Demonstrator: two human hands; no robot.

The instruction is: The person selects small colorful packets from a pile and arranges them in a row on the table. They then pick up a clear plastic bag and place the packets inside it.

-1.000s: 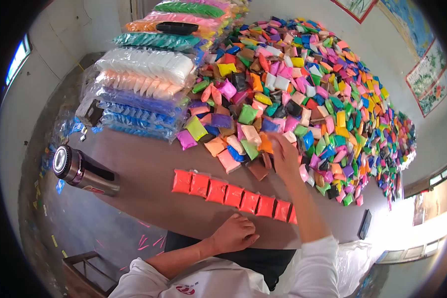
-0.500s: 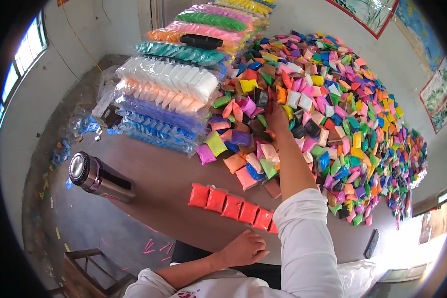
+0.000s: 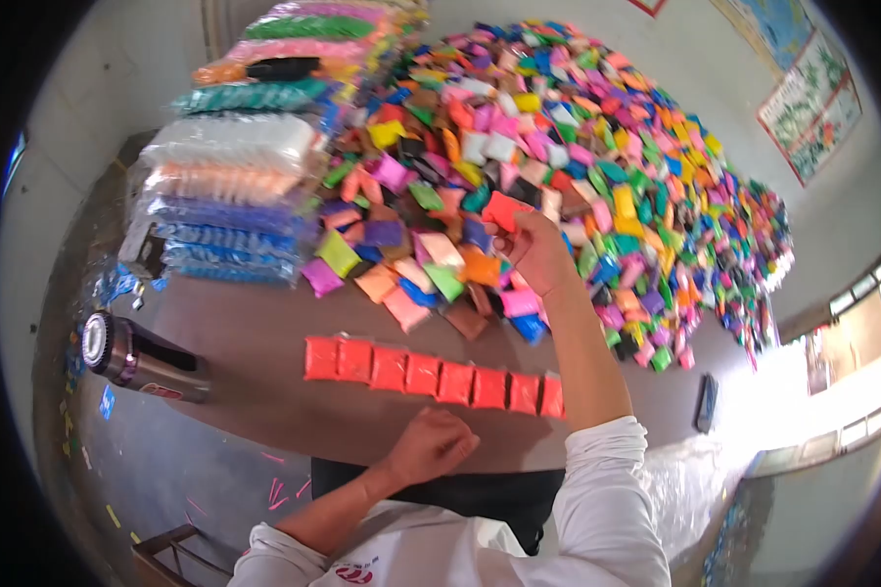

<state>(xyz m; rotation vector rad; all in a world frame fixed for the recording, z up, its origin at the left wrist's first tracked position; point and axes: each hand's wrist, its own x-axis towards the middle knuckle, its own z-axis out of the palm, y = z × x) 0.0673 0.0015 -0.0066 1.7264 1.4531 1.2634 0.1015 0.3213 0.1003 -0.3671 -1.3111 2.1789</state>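
Observation:
My right hand (image 3: 538, 252) is closed on a red packet (image 3: 506, 209), held over the near side of a big heap of packets in many colours (image 3: 597, 147). Several red packets (image 3: 422, 373) lie side by side in a row on the brown table (image 3: 255, 323). Just below that row, at the table's near edge, my left hand (image 3: 433, 445) has its fingers curled together; whether anything is inside them is hidden.
Stacked clear bags of packets sorted by colour (image 3: 230, 147) stand at the back left, with a black tray (image 3: 282, 68) on them. A steel flask (image 3: 147, 359) is at the left edge. A dark phone-like object (image 3: 707, 403) lies at the right.
My right hand has come out of the heap with a red packet in it. The camera view has shifted, so more of the red row shows. My left hand stays near the table edge.

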